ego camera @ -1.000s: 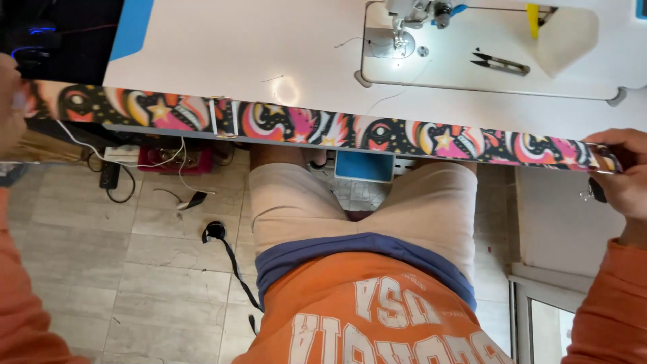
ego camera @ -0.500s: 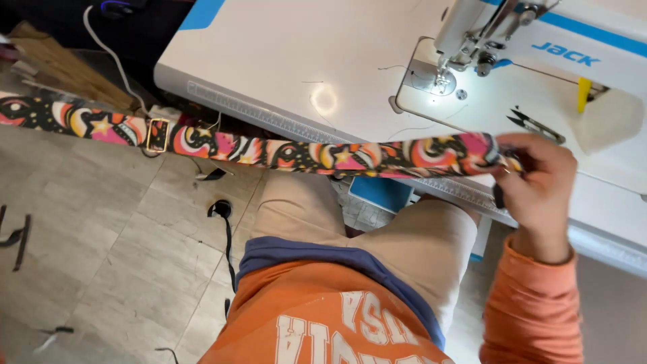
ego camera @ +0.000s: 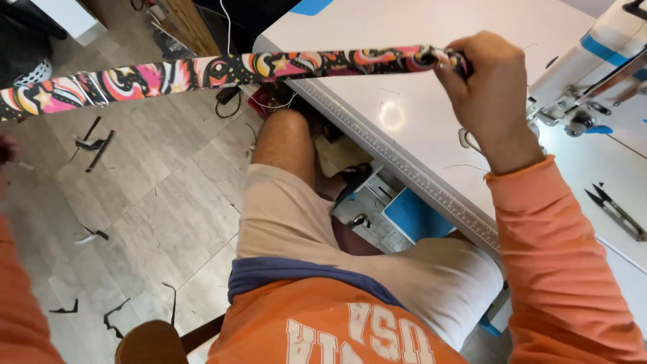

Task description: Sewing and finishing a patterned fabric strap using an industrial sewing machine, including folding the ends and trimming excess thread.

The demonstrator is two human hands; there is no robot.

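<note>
Multicoloured patterned fabric strap (ego camera: 222,73) is pinched at one end by the right hand (ego camera: 486,87), above the white sewing table (ego camera: 404,81). It stretches away from the table over grey floor tiles (ego camera: 135,222) littered with dark scraps; the left hand's (ego camera: 8,148) grip cannot be told.

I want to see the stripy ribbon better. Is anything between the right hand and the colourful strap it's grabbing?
No. The right hand already pinches one end of the patterned strap directly. The strap stretches through open air above the floor, touching nothing visible.
</note>
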